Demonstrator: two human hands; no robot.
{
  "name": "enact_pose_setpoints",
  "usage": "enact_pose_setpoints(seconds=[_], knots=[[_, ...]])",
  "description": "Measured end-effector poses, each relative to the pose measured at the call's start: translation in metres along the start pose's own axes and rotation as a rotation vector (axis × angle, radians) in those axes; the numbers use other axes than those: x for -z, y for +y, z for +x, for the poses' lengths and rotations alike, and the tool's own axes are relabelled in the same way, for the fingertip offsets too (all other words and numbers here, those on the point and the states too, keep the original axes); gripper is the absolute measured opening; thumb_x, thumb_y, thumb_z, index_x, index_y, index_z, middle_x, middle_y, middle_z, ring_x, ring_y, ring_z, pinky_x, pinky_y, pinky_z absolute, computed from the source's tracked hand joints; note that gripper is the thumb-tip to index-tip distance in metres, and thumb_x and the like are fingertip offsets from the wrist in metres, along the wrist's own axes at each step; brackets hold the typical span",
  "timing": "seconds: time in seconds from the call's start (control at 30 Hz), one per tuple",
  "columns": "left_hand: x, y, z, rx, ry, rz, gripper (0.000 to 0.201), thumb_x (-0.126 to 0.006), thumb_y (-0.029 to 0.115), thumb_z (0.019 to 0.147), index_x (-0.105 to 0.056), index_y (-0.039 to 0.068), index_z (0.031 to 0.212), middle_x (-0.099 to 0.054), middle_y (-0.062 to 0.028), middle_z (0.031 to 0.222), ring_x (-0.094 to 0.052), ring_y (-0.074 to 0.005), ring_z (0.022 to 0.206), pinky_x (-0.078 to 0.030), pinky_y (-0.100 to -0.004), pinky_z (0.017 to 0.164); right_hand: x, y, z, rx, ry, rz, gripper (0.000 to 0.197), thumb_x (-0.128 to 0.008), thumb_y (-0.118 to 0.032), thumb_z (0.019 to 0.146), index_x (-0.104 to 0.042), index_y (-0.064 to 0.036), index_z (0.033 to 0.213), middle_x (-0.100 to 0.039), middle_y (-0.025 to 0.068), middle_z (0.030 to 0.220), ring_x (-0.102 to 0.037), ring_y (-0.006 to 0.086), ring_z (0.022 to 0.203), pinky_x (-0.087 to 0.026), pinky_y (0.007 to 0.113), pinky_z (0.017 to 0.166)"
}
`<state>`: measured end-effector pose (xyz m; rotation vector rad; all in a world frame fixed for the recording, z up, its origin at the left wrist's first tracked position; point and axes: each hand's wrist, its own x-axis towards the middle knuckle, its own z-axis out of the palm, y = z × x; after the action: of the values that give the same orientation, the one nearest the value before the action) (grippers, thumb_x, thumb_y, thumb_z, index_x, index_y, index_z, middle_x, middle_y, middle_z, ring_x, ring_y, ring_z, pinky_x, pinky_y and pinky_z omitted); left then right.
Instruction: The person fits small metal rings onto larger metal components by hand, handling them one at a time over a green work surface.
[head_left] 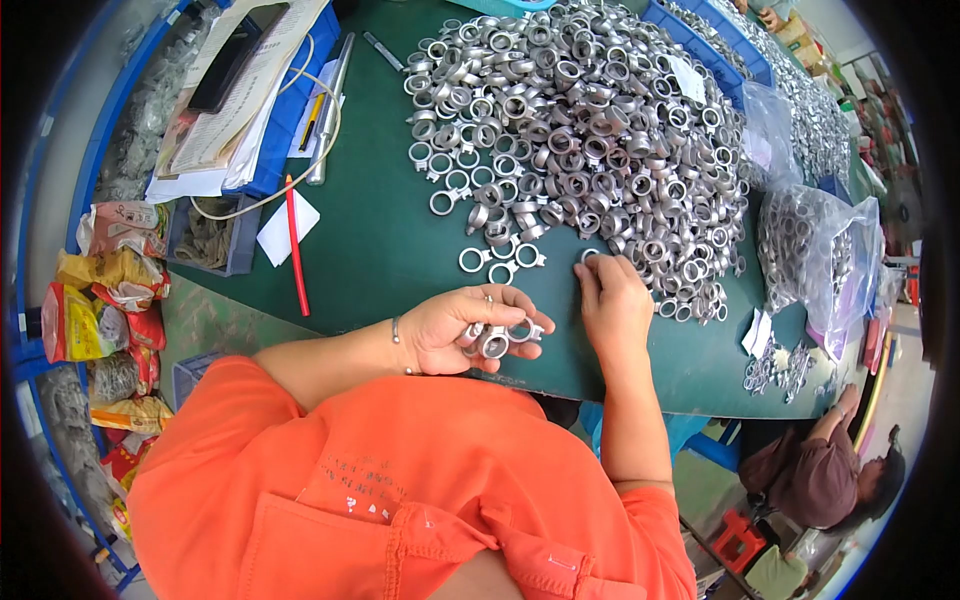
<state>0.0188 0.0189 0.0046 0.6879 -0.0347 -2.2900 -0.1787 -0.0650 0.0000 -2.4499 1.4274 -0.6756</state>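
Observation:
My left hand (436, 332) is palm up near the table's front edge, its fingers curled around several small grey metal rings (495, 344) with short lugs. To its right, my right hand (617, 300) pinches one metal ring (590, 255) between thumb and fingertips, close to the table surface. Beyond both hands spreads a large heap of the same metal rings (590, 150). A small loose group of rings (502, 271) lies just past my left hand, apart from the heap.
On the green table (370, 180) are a red pencil (297, 245), white paper (288, 232) and a metal rod. Papers and a phone (238, 62) rest on a blue bin at left. A clear bag of rings (805, 245) stands right, near small metal parts (778, 370). Another person (815, 475) sits at lower right.

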Motion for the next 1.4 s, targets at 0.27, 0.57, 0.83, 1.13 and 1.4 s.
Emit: enact_pose_setpoints(seconds=[0.27, 0.57, 0.83, 1.13, 1.4], knots=[[-0.011, 0.005, 0.004, -0.148, 0.13, 0.289, 0.01, -0.063, 0.012, 0.084, -0.057, 0.005, 0.088, -0.06, -0.0083, 0.084, -0.055, -0.0102, 0.062, -0.046, -0.0234, 0.042, 0.005, -0.016, -0.028, -0.495, -0.187, 1.603, 0.013, -0.058, -0.009, 0.088, -0.058, 0.0035, 0.093, -0.063, 0.0129, 0.084, -0.06, 0.016, 0.063, -0.049, 0.025, 0.054], [-0.021, 0.008, 0.004, -0.288, 0.232, 0.59, 0.012, -0.063, 0.015, 0.085, -0.062, 0.003, 0.087, -0.057, -0.0036, 0.073, -0.054, -0.0071, 0.058, -0.046, -0.0197, 0.042, 0.008, -0.032, -0.02, 0.221, 0.079, 0.65, 0.014, -0.072, 0.002, 0.067, -0.064, -0.0001, 0.078, -0.062, 0.013, 0.094, -0.062, 0.0215, 0.074, -0.05, 0.028, 0.064], [-0.021, 0.001, 0.002, -0.581, 0.194, 0.845, 0.01, -0.065, 0.006, 0.08, -0.066, 0.002, 0.089, -0.058, -0.0043, 0.091, -0.056, -0.0087, 0.074, -0.047, -0.0185, 0.05, -0.003, -0.024, -0.03, -0.031, -0.067, 1.049, 0.029, -0.069, -0.006, 0.074, -0.058, 0.0007, 0.1, -0.056, 0.014, 0.106, -0.057, 0.0214, 0.088, -0.048, 0.03, 0.075], [-0.017, 0.0, 0.003, -0.845, 0.166, 1.117, 0.014, -0.067, 0.001, 0.075, -0.067, 0.004, 0.089, -0.061, -0.0074, 0.095, -0.056, -0.0168, 0.087, -0.045, -0.0289, 0.076, -0.003, -0.027, -0.033, -0.077, -0.038, 1.081, 0.033, -0.07, 0.0, 0.074, -0.059, 0.0035, 0.105, -0.058, 0.0118, 0.097, -0.059, 0.0164, 0.079, -0.048, 0.026, 0.069], [-0.015, 0.003, 0.006, -0.993, 0.187, 1.189, 0.006, -0.068, 0.006, 0.076, -0.066, 0.005, 0.082, -0.062, -0.0033, 0.082, -0.056, -0.0139, 0.081, -0.044, -0.026, 0.069, -0.004, -0.027, -0.037, -0.136, -0.039, 1.124, 0.033, -0.068, 0.007, 0.073, -0.059, 0.0043, 0.105, -0.06, 0.0116, 0.093, -0.062, 0.0166, 0.08, -0.051, 0.025, 0.069]])
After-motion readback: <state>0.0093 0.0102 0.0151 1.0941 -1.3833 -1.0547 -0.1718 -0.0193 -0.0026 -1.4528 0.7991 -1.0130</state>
